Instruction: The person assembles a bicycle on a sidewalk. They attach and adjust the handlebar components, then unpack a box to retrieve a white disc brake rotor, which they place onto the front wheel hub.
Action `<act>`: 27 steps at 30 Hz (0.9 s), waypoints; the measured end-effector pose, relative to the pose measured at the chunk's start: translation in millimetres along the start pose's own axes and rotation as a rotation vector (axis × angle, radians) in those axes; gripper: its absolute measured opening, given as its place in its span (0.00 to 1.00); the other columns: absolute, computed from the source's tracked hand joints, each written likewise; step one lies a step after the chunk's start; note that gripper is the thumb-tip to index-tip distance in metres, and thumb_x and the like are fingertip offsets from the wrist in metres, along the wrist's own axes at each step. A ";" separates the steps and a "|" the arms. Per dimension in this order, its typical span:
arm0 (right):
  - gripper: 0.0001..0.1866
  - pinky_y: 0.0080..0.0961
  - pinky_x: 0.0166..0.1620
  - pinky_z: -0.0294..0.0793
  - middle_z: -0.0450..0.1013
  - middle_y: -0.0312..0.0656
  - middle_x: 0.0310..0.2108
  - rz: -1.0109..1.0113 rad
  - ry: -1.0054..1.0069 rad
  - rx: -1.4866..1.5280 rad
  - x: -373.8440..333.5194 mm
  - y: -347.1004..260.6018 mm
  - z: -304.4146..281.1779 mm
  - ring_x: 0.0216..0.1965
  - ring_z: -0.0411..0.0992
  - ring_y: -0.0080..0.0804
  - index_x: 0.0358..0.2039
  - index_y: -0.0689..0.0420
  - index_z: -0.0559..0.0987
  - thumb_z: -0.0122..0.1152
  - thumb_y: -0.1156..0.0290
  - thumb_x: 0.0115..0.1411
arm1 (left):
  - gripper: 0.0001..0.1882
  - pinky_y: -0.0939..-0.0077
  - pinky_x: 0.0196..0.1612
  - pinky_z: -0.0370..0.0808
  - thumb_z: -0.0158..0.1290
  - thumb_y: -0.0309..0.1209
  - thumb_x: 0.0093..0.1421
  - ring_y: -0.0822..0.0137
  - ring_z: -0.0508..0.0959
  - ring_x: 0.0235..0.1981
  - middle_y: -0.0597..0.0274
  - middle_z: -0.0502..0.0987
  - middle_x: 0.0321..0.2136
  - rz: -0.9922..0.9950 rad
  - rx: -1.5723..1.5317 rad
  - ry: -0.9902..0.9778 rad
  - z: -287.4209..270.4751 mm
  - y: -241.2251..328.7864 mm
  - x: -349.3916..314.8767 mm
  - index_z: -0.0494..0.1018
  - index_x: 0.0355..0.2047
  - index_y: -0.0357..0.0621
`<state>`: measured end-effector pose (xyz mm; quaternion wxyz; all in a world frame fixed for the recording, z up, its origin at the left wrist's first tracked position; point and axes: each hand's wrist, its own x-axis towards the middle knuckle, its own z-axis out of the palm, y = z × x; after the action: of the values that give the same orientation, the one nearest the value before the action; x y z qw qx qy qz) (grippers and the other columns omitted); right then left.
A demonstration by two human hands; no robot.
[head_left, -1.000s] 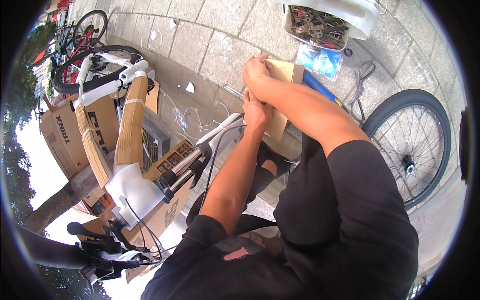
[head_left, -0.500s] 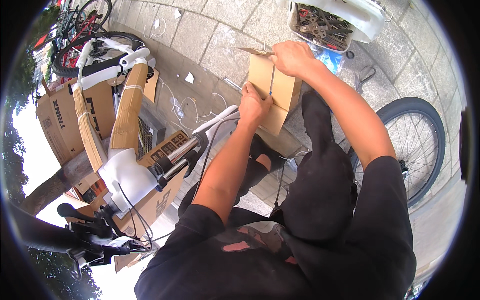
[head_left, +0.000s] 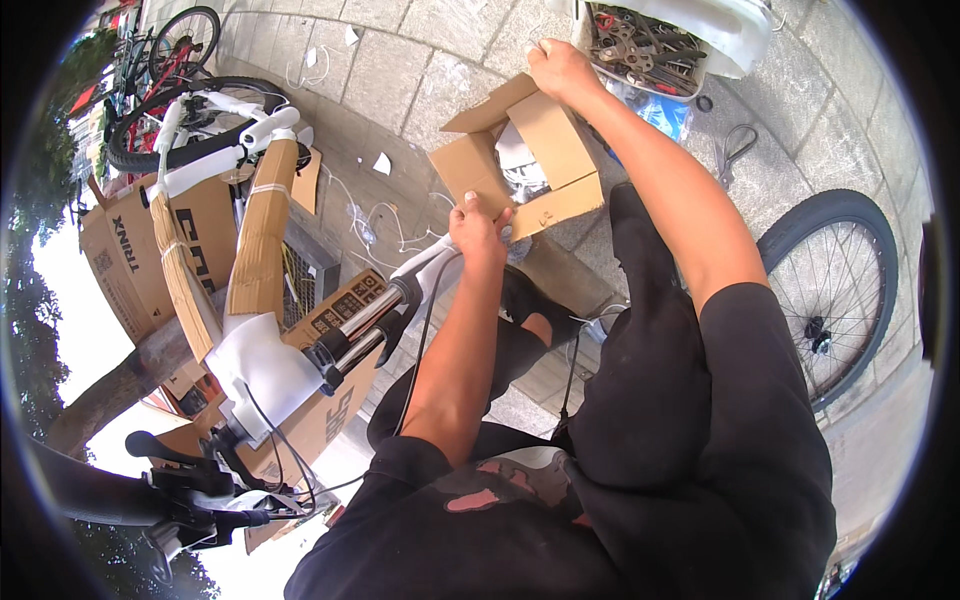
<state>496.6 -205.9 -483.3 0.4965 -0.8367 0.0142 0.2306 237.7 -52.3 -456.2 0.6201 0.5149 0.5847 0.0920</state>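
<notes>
A small cardboard box (head_left: 572,150) sits in front of me with its flaps spread. Inside it lie white and silvery parts (head_left: 520,165), too small to name. At its near left corner my left hand (head_left: 480,232) is closed on the box's edge, the thumb lying by the left flap (head_left: 468,168). Just past the far flap (head_left: 495,105) is my right hand (head_left: 562,72), its fingers curled; whether anything is in them is hidden.
To my left stands a partly wrapped bicycle frame (head_left: 262,225) with a fork (head_left: 365,315) and handlebar (head_left: 90,485). A loose wheel (head_left: 835,290) lies at right. Beyond my right hand is a tool bin (head_left: 650,50). Paper scraps and white ties litter the paving.
The box's closed top has opened, and its contents now show. My right hand has moved away from me, off the lid; my left hand has shifted slightly left and nearer.
</notes>
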 end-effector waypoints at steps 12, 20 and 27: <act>0.52 0.33 0.53 0.90 0.73 0.62 0.64 -0.287 -0.203 -0.834 -130.3 13.3 4.1 0.58 0.83 0.46 0.74 0.76 0.63 0.78 0.51 0.66 | 0.23 0.62 0.38 0.82 0.44 0.53 0.87 0.57 0.85 0.46 0.59 0.82 0.58 -0.220 0.004 0.024 1.0 -23.7 43.4 0.72 0.67 0.53; 0.31 0.47 0.62 0.84 0.82 0.66 0.53 -0.115 -0.310 -0.457 -123.9 -6.3 -36.4 0.57 0.84 0.62 0.60 0.73 0.80 0.67 0.57 0.67 | 0.28 0.52 0.41 0.83 0.63 0.32 0.75 0.49 0.84 0.45 0.45 0.80 0.52 0.146 0.550 0.247 23.5 13.2 4.7 0.69 0.71 0.44; 0.25 0.39 0.50 0.81 0.90 0.51 0.42 0.181 -0.048 0.393 -85.2 126.9 -51.9 0.40 0.85 0.42 0.44 0.70 0.88 0.69 0.54 0.76 | 0.25 0.46 0.64 0.79 0.61 0.22 0.64 0.44 0.78 0.62 0.54 0.80 0.52 0.582 1.384 0.054 16.0 25.5 -7.9 0.83 0.61 0.55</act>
<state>407.7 -331.1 -533.0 0.6276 -0.7133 0.1223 0.2871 260.8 -54.9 -435.7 0.0909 0.9186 0.3642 -0.1237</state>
